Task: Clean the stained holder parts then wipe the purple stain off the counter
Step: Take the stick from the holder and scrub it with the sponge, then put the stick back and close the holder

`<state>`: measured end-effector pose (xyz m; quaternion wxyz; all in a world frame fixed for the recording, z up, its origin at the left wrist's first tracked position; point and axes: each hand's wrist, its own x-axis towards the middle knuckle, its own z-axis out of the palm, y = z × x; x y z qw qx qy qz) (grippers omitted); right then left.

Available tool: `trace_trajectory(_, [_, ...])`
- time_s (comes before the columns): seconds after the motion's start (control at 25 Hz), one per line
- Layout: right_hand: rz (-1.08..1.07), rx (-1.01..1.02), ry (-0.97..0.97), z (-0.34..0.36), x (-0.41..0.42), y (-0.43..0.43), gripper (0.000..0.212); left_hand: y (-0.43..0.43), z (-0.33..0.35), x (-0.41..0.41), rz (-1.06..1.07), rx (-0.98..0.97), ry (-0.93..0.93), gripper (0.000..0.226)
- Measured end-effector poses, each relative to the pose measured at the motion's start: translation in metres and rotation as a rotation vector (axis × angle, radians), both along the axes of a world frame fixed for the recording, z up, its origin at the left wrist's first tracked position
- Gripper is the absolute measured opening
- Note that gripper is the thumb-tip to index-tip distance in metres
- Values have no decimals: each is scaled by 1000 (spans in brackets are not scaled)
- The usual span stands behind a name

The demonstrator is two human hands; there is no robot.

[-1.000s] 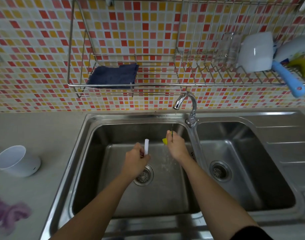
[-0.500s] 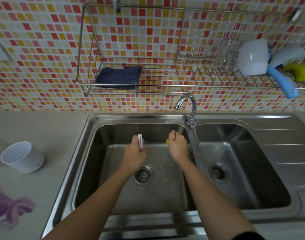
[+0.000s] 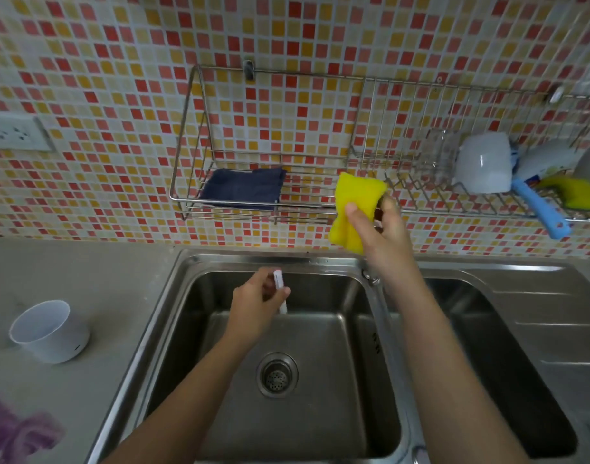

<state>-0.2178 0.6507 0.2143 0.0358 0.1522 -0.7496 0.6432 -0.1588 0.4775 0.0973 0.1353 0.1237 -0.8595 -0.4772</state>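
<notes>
My left hand (image 3: 257, 301) is over the left sink basin (image 3: 337, 396), shut on a small flat white holder part (image 3: 279, 285) held upright. My right hand (image 3: 384, 226) is raised in front of the wall rack, shut on a folded yellow sponge (image 3: 352, 209). A white holder cup (image 3: 51, 331) stands tilted on the grey counter (image 3: 96, 283) to the left of the sink. A purple stain (image 3: 16, 430) spreads on the counter at the bottom left corner.
A wire rack (image 3: 193, 195) on the tiled wall holds a dark blue cloth (image 3: 245, 189); its right section carries a white cup (image 3: 484, 162), a blue-handled tool (image 3: 538, 209) and another yellow item (image 3: 578, 192). The right basin (image 3: 507, 363) and drainboard lie to the right. A wall socket (image 3: 14, 132) sits at far left.
My right hand has lifted the yellow sponge out of the basin up to rack height. My left hand stays over the basin with the white part. The view has tilted upward.
</notes>
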Motion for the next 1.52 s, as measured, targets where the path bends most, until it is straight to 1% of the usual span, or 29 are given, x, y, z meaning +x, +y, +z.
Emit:
trace_trajectory(0.08, [-87,97,37,20,-33,-14,42,-3,7,1,-31,-42,29,24])
trace_trajectory(0.12, [-93,151,35,27,-51,-22,46,-4,9,2,-44,-64,33,22])
trace_trajectory(0.2, [-19,264,-13,30,-87,-41,47,-6,11,6,-56,-109,53,20])
trace_trajectory(0.28, [111,270,-186,24,-116,-60,48,-6,11,11,-65,-128,105,20])
trace_trajectory(0.36, [181,291,-361,13,-140,-74,50,-7,12,16,-70,-125,137,19])
trace_trajectory(0.44, [161,370,-419,4,-157,-82,55,-9,14,19,-77,-131,151,19])
trace_trajectory(0.52, [80,454,-391,0,-164,-87,61,-11,16,22,-87,-135,174,20])
trace_trajectory(0.56, [33,531,-353,2,-161,-88,62,-11,17,22,-87,-129,186,20])
trace_trajectory(0.68, [-96,899,-190,21,-139,-88,64,-12,17,21,-72,-118,189,22])
trace_trajectory(0.72, [-140,941,-109,30,-126,-88,61,-11,16,21,-68,-119,193,21])
trace_trajectory(0.76, [-185,885,5,36,-113,-88,54,-10,16,21,-66,-118,201,20])
trace_trajectory(0.8, [-218,732,122,38,-96,-86,42,-10,14,19,-63,-115,200,19])
trace_trajectory(0.84, [-243,537,230,34,-78,-81,28,-11,13,18,-55,-111,183,19])
trace_trajectory(0.88, [-261,373,313,26,-57,-76,16,-13,10,17,-41,-109,152,20])
trace_trajectory(0.92, [-263,267,337,11,-35,-69,6,-15,7,15,-25,-112,121,20])
trace_trajectory(0.96, [-253,217,305,-9,-12,-61,5,-18,3,15,-8,-119,91,20])
trace_trajectory(1.04, [-231,248,156,-62,23,-44,7,-22,-7,16,18,-129,41,20])
trace_trajectory(1.12, [-183,387,6,-118,43,-34,8,-25,-16,22,34,-128,-2,19])
trace_trajectory(1.2, [-44,520,-129,-168,52,-32,5,-32,-24,29,43,-123,-33,18])
trace_trajectory(1.24, [34,579,-181,-187,55,-35,10,-37,-28,32,47,-123,-44,17])
trace_trajectory(1.36, [182,739,-241,-226,65,-57,39,-59,-35,49,61,-122,-72,14])
trace_trajectory(1.44, [216,792,-260,-233,70,-81,49,-81,-33,61,77,-137,-87,13])
trace_trajectory(1.52, [230,787,-239,-234,74,-114,52,-111,-24,69,120,-154,-95,13])
